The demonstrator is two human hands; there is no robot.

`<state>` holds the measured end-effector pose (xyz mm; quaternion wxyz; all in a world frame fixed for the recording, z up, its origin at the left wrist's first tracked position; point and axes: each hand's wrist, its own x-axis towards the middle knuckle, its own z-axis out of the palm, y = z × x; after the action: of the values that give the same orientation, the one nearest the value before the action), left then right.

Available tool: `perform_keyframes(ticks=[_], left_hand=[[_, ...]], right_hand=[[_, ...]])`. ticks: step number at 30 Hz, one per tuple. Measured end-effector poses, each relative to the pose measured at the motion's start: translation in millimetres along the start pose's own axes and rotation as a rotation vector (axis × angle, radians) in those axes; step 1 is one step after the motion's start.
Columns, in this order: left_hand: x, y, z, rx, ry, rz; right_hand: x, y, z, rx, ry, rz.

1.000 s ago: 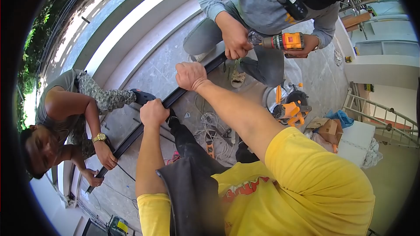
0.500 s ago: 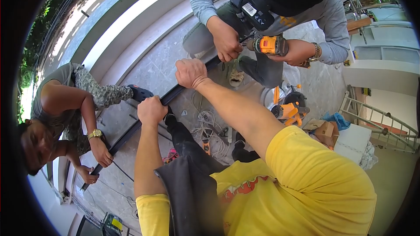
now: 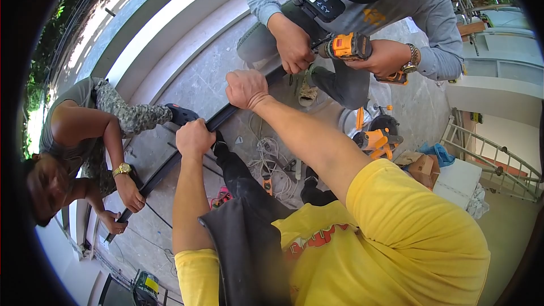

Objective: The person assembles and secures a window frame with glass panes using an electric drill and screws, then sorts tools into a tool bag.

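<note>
A long black metal bar (image 3: 160,173) runs diagonally from lower left to upper middle. My left hand (image 3: 195,137) is closed around its middle. Farther up, my right hand (image 3: 247,89) grips the same bar in a fist. Beyond my right hand, a person in a grey sweatshirt steadies the upper end with one hand (image 3: 293,45) and holds a yellow power drill (image 3: 349,47) in the other, its front pointing at that end. At the lower left, another person's hands (image 3: 131,195) hold the other end.
An orange-and-black power tool (image 3: 378,139) lies on the floor to the right. A tangle of pale cord (image 3: 271,161) lies near my feet. A cardboard box (image 3: 424,171) and a ladder (image 3: 492,156) stand at the right. A low white ledge (image 3: 164,34) curves behind the bar.
The drill and the hand holding it have shifted slightly up and right in view. The person in grey has leaned a little upward in view. My hands keep their grip on the bar.
</note>
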<state>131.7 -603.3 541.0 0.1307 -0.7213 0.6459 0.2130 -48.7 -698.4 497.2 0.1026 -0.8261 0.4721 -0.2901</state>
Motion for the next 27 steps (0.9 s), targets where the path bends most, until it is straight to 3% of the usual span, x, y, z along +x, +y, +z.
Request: perform_keyframes(ticks=[27], left_hand=[[-0.3, -0.3, -0.2, 0.003, -0.01, -0.008]], right_hand=[[-0.2, 1.3, 1.9, -0.056, -0.046, -0.002]])
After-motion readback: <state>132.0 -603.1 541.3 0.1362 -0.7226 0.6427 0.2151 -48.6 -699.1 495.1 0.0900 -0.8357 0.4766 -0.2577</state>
